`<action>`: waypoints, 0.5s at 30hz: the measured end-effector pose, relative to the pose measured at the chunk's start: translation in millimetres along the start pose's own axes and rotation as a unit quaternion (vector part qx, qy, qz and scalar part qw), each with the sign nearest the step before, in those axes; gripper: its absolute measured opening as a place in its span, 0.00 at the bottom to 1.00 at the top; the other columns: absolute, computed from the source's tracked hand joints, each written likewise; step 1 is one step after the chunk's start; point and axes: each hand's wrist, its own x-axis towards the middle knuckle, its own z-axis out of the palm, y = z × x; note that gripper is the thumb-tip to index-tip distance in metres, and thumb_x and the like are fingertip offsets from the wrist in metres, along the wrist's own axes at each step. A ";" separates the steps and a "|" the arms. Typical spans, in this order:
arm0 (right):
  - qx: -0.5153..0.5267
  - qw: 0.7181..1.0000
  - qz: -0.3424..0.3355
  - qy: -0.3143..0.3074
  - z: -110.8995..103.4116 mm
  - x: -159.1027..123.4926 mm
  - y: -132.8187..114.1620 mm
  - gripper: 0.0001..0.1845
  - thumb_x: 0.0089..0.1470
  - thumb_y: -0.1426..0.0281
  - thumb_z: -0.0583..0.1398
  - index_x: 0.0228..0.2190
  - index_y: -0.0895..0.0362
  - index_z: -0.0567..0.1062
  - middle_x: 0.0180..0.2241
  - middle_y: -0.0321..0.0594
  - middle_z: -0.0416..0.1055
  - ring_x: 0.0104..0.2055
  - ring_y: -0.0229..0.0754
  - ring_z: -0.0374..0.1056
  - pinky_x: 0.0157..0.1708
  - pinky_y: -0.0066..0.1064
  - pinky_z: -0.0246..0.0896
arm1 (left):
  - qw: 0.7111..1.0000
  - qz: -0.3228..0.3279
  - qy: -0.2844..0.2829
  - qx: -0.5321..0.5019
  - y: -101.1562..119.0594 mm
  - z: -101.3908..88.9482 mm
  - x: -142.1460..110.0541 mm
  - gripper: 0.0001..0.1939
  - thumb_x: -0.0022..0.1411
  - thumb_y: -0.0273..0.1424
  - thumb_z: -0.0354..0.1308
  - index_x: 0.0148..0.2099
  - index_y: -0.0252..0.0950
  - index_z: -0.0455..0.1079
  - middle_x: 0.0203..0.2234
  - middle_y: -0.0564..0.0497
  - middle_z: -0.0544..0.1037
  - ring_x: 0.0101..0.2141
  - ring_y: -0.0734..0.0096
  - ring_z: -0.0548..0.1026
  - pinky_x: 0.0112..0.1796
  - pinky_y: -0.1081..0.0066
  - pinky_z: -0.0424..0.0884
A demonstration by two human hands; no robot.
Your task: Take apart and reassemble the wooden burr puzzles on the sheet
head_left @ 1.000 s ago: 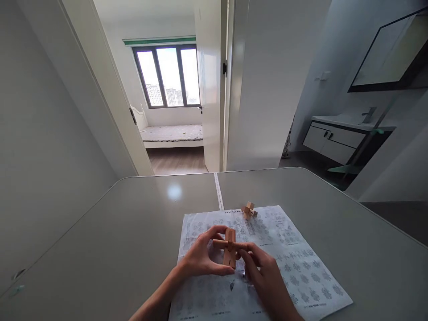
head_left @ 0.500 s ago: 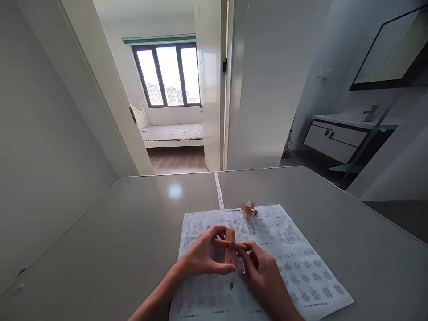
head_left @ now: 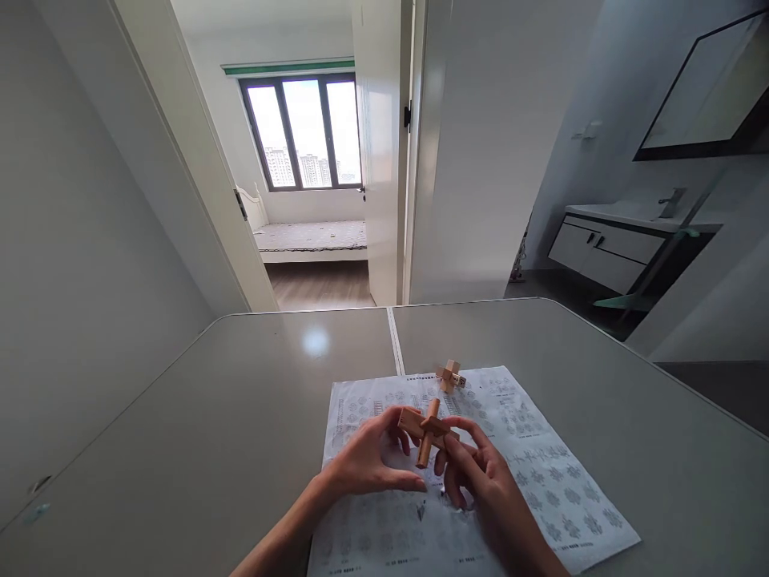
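Note:
A partly assembled wooden burr puzzle (head_left: 428,434), made of reddish-brown pieces with a round rod crossing a flat notched bar, is held above a printed sheet. My right hand (head_left: 477,473) pinches the bar's right end between thumb and fingers. Around the puzzle's left side curves my left hand (head_left: 368,461), its thumb spread well away below. The left fingertips are partly hidden behind the bar's left end, and whether they touch it is hard to tell. A second, lighter wooden puzzle (head_left: 448,375) sits at the sheet's far edge.
The paper sheet (head_left: 577,489), covered in small puzzle diagrams, lies on a grey table (head_left: 240,417) with a pale seam. Beyond the table are an open door (head_left: 381,160), a bed (head_left: 312,236), and a washbasin cabinet (head_left: 606,248) at right.
The held puzzle has turned, so its rod now points toward me and its bar lies crosswise. My right hand has shifted from the rod to the bar's end; my left thumb has come off the bar.

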 end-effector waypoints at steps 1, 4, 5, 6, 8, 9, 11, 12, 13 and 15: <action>0.013 1.000 0.006 -0.006 -0.5 -0.1 0.6 0.30 0.60 0.46 0.67 0.50 0.55 0.72 0.26 0.34 0.74 0.18 0.34 0.61 0.20 0.28 0.54 | 1.000 -0.008 0.000 -0.004 0.3 0.6 -0.2 0.44 0.49 0.48 0.78 0.63 0.38 0.69 0.44 0.46 0.82 0.41 0.60 0.78 0.45 0.60 0.74; 0.037 0.999 0.021 -0.033 -1.3 -0.6 3.0 0.26 0.60 0.47 0.67 0.46 0.55 0.71 0.25 0.33 0.74 0.17 0.34 0.60 0.20 0.27 0.53 | 0.999 -0.015 0.005 -0.034 1.1 1.7 -1.1 0.47 0.49 0.44 0.78 0.67 0.38 0.66 0.45 0.45 0.82 0.42 0.58 0.79 0.45 0.60 0.75; 0.043 0.998 0.024 -0.041 -1.3 -0.7 3.7 0.26 0.61 0.47 0.67 0.45 0.55 0.71 0.25 0.33 0.74 0.17 0.33 0.60 0.20 0.27 0.52 | 0.999 -0.009 0.007 -0.042 1.3 1.8 -1.2 0.47 0.49 0.43 0.78 0.68 0.38 0.65 0.47 0.44 0.83 0.45 0.55 0.79 0.48 0.59 0.75; 0.048 0.997 0.024 -0.048 -1.2 -0.8 4.3 0.26 0.61 0.48 0.67 0.45 0.55 0.72 0.25 0.33 0.74 0.17 0.33 0.60 0.20 0.27 0.51 | 0.999 -0.001 0.009 -0.045 1.5 1.8 -1.3 0.48 0.48 0.42 0.79 0.68 0.39 0.66 0.50 0.43 0.82 0.49 0.52 0.79 0.51 0.57 0.74; 0.052 0.997 0.024 -0.059 -1.3 -0.8 4.9 0.26 0.61 0.47 0.67 0.46 0.56 0.72 0.26 0.34 0.74 0.16 0.32 0.59 0.19 0.27 0.49 | 0.999 0.007 0.010 -0.049 1.5 1.8 -1.2 0.49 0.46 0.40 0.80 0.68 0.40 0.67 0.54 0.43 0.82 0.54 0.48 0.78 0.57 0.54 0.71; 0.051 0.996 0.024 -0.064 -1.4 -0.9 4.9 0.27 0.61 0.47 0.67 0.47 0.56 0.72 0.26 0.34 0.74 0.16 0.32 0.59 0.19 0.27 0.48 | 0.998 0.007 0.010 -0.055 1.2 1.8 -1.3 0.49 0.45 0.40 0.80 0.68 0.41 0.67 0.55 0.43 0.82 0.54 0.47 0.78 0.58 0.53 0.71; 0.042 0.996 0.023 -0.071 -1.7 -1.3 4.0 0.27 0.61 0.46 0.67 0.47 0.55 0.71 0.26 0.34 0.75 0.15 0.32 0.59 0.19 0.28 0.48 | 0.998 0.005 0.007 -0.069 0.2 1.7 -1.6 0.49 0.45 0.40 0.80 0.68 0.40 0.68 0.55 0.43 0.82 0.55 0.46 0.78 0.60 0.52 0.70; 0.035 0.996 0.022 -0.075 -1.7 -1.7 3.2 0.28 0.61 0.46 0.67 0.47 0.55 0.71 0.26 0.34 0.75 0.15 0.32 0.59 0.20 0.28 0.48 | 0.997 0.007 0.007 -0.074 -0.5 1.5 -1.9 0.48 0.46 0.40 0.80 0.68 0.40 0.68 0.56 0.43 0.82 0.56 0.45 0.78 0.60 0.51 0.70; 0.029 0.996 0.020 -0.079 -1.5 -2.2 2.1 0.28 0.61 0.46 0.66 0.47 0.55 0.71 0.26 0.35 0.75 0.15 0.32 0.59 0.20 0.28 0.48 | 0.997 0.009 0.007 -0.077 -1.2 1.2 -2.3 0.48 0.46 0.40 0.80 0.68 0.39 0.69 0.57 0.42 0.82 0.57 0.45 0.78 0.61 0.51 0.69; 0.018 0.996 0.020 -0.086 -0.6 -3.5 -0.7 0.27 0.62 0.46 0.66 0.46 0.55 0.72 0.27 0.36 0.76 0.16 0.32 0.59 0.20 0.27 0.48 | 0.997 0.014 0.009 -0.077 -2.8 0.3 -3.2 0.48 0.46 0.40 0.80 0.68 0.39 0.70 0.58 0.41 0.81 0.58 0.44 0.77 0.63 0.50 0.68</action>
